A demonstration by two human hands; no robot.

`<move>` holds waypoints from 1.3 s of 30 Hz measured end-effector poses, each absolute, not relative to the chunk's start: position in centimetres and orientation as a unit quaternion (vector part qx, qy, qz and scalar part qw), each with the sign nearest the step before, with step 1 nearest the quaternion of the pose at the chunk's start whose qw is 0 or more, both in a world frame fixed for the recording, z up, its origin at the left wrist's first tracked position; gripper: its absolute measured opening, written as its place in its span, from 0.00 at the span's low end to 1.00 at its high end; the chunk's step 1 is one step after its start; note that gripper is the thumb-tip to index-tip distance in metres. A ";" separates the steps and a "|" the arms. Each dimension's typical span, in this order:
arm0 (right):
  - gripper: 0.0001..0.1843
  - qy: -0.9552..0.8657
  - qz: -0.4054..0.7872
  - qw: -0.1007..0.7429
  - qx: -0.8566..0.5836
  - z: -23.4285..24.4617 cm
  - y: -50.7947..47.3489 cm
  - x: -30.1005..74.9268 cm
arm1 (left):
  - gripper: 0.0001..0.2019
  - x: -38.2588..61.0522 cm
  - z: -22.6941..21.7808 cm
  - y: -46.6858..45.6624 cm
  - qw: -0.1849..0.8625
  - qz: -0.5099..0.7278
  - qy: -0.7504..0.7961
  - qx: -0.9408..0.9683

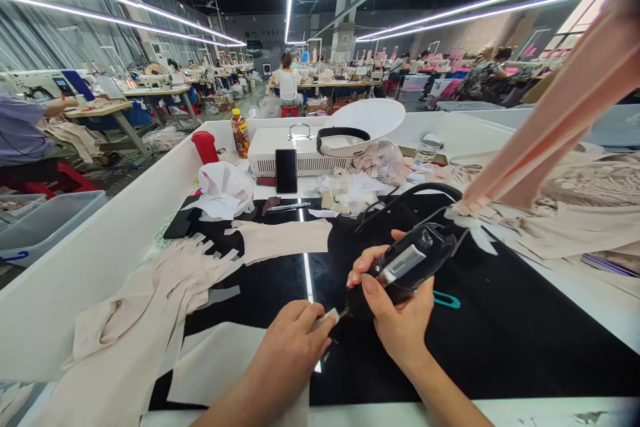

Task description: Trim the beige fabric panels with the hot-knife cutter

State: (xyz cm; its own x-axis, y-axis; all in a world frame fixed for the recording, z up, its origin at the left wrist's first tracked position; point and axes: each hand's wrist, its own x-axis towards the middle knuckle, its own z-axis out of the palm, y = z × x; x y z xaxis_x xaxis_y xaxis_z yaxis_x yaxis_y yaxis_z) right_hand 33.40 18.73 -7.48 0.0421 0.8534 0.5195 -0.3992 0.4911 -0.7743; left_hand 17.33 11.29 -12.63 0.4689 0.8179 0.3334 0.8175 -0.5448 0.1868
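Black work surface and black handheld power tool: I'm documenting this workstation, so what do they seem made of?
Black work surface: glossy, perhaps glass or acrylic; it mirrors a light strip.
Black handheld power tool: probably hard plastic, smooth and semi-gloss, with highlights along its casing; its pale plate looks metallic, though possibly a label.
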 end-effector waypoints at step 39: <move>0.27 -0.530 0.431 0.694 -0.227 -7.0 19.7 32.3 | 0.13 17.3 -13.1 11.1 -0.051 0.229 0.469 0.851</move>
State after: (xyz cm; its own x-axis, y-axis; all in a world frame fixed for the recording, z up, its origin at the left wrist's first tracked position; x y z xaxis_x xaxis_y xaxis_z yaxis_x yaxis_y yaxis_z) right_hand 32.26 19.69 -7.04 0.0672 0.8394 0.5393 -0.3575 0.5249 -0.7724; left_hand 17.32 11.05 -13.11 0.4549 0.7758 0.4372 0.8224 -0.5543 0.1279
